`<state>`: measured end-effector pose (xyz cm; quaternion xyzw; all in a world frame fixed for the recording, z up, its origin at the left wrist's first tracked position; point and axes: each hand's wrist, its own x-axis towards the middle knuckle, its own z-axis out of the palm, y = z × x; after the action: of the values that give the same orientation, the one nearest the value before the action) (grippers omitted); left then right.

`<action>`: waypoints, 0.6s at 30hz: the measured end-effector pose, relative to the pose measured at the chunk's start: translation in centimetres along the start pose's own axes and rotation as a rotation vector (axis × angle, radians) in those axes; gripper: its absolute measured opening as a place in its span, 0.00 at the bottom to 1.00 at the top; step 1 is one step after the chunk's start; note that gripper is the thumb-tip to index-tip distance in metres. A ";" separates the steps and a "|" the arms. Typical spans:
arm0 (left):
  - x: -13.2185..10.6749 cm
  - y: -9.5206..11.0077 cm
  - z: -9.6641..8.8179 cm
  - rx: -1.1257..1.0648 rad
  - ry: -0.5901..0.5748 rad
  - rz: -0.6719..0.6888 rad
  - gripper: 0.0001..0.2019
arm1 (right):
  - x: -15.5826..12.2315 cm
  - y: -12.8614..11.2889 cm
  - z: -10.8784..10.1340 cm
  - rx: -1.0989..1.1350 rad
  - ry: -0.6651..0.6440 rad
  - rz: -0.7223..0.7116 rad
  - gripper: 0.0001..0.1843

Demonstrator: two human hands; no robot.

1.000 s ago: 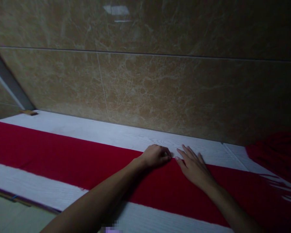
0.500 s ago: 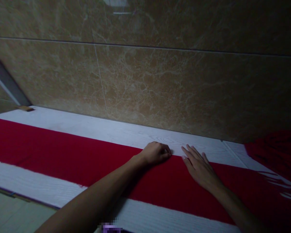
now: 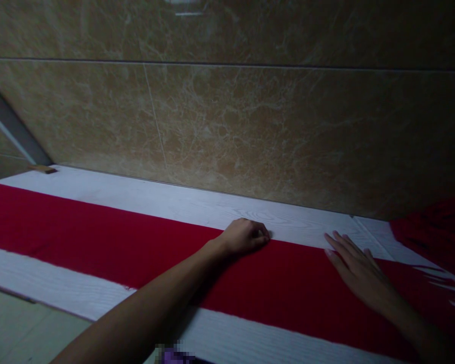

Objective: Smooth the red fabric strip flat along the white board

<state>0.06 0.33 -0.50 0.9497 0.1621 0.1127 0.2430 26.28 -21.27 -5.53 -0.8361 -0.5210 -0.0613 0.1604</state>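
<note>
A long red cloth (image 3: 98,242) lies flat along a white wood-grain table (image 3: 155,202). My left hand (image 3: 244,235) rests on the cloth's far edge with its fingers curled in, pinching or pressing that edge. My right hand (image 3: 358,270) lies flat and open on the cloth further right, fingers stretched toward the wall. The cloth's right end shows a white fringe (image 3: 445,288) near a bunched red part (image 3: 436,232).
A brown marble-tiled wall (image 3: 231,121) rises right behind the table. A small wooden block (image 3: 42,169) sits at the table's far left corner. The table's front edge runs along the lower left, with pale floor (image 3: 18,328) below it.
My right hand has slid to the right along the cloth, away from my left hand. The left hand has stayed put on the far edge.
</note>
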 end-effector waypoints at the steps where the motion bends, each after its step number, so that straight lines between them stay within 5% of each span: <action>1: 0.0 0.0 0.0 -0.001 0.002 0.000 0.11 | -0.1 0.6 -0.1 0.000 0.006 0.008 0.37; 18: -0.1 0.3 0.0 0.012 0.019 0.000 0.11 | -2.8 11.9 -1.2 0.140 0.012 0.105 0.41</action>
<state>0.02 0.07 -0.34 0.9501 0.1650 0.1207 0.2357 35.67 -28.92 -7.58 -0.8487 -0.4784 -0.0210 0.2246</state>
